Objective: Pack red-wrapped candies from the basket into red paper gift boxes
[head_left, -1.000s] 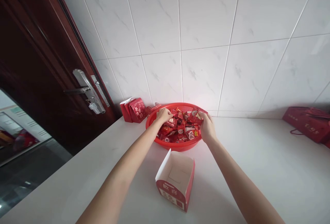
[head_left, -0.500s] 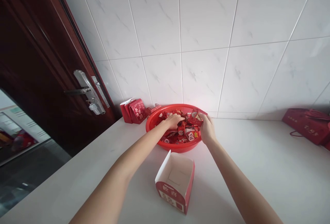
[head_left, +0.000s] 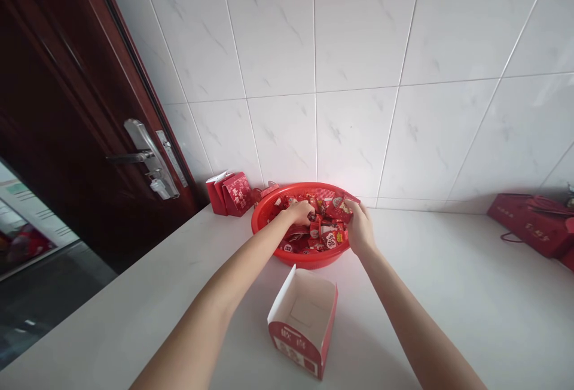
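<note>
A red plastic basket (head_left: 293, 260) full of red-wrapped candies and packets (head_left: 330, 239) stands against the tiled wall. My left hand (head_left: 300, 213) reaches into it, fingers curled down among the wrappers; whatever they hold is hidden. At the basket's right rim, my right hand (head_left: 360, 225) grips a red printed packet (head_left: 341, 209) between thumb and fingers. In front of the basket, between my forearms, an open-topped red and white paper box (head_left: 301, 324) stands with nothing visible inside.
Folded red gift boxes (head_left: 231, 194) stand left of the basket by the wall. A dark red box with a cord (head_left: 531, 222) lies at the far right. Beyond the white table's (head_left: 179, 294) left edge is a brown door with a metal handle (head_left: 150, 157).
My left hand has shifted slightly within the basket, its fingers more curled. My right hand keeps its hold on the red packet. The view has tilted a little.
</note>
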The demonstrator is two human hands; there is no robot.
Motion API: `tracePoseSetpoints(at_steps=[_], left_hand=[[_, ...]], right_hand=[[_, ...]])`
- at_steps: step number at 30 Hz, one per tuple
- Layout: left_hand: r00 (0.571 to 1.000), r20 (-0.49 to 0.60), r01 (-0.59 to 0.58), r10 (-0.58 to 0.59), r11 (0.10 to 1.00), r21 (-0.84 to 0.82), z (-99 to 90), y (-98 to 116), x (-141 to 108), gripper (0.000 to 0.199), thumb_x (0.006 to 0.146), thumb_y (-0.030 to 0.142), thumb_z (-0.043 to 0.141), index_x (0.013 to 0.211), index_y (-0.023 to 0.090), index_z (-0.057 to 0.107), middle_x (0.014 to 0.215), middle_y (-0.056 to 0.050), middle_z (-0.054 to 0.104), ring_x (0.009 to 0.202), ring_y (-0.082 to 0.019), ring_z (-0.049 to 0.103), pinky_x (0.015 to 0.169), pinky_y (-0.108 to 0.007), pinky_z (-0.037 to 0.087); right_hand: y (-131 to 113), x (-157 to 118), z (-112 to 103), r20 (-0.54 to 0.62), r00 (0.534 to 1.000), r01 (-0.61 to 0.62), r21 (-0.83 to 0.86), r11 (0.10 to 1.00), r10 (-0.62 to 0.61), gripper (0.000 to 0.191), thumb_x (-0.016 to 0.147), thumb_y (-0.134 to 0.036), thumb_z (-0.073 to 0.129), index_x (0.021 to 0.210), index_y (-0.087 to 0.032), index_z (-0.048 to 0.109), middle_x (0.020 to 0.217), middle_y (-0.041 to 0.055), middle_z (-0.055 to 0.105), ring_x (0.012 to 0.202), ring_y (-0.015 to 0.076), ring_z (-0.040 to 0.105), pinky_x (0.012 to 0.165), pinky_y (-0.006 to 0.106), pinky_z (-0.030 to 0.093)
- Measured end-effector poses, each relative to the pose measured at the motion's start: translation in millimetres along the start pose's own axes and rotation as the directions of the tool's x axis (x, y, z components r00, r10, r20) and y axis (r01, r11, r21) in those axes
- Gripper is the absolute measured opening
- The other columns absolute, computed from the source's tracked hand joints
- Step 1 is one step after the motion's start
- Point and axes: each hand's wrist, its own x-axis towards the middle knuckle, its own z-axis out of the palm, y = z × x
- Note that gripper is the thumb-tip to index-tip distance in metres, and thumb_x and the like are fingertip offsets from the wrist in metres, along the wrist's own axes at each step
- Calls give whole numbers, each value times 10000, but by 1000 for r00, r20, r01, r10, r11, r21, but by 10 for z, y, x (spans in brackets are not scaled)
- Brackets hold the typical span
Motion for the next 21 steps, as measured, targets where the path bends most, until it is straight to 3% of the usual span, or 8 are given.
tracePoseSetpoints(at_steps=[6, 16, 21], left_hand=[[996, -77, 31, -43, 988, -153, -138, -128, -79, 216, 809, 208, 654, 1005, 218, 744, 1068, -48, 745, 948, -229, 676, 811, -288, 490], [988, -156, -45, -20, 914, -403, -193, -158, -122, 221, 766, 187, 723, 985, 206, 747, 1009, -22, 763, 910, -202, 691, 814, -284, 520], [976, -216, -94, -27, 842, -532, -207, -151, -116, 289, 745, 181, 733, 1033, 207, 739, 1110, -30, 748, 1017, -215, 676, 913, -315, 518]], right_hand=[[-2, -4, 0, 12, 1000, -1, 19, 1000, 1, 153, 695, -364, 703, 760, -238, 645, 720, -33, 686, 762, 194, 651, 688, 304, 525], [-17, -20, 12, 0, 1000, -6, 19, 1000, 6, 139, 688, -346, 706, 722, -235, 629, 680, -38, 661, 698, 173, 620, 630, 285, 485], [-20, -21, 13, 20, 1000, -2, 36, 999, 1, 150, 679, -353, 714, 723, -233, 637, 677, -35, 664, 699, 174, 617, 647, 291, 491]])
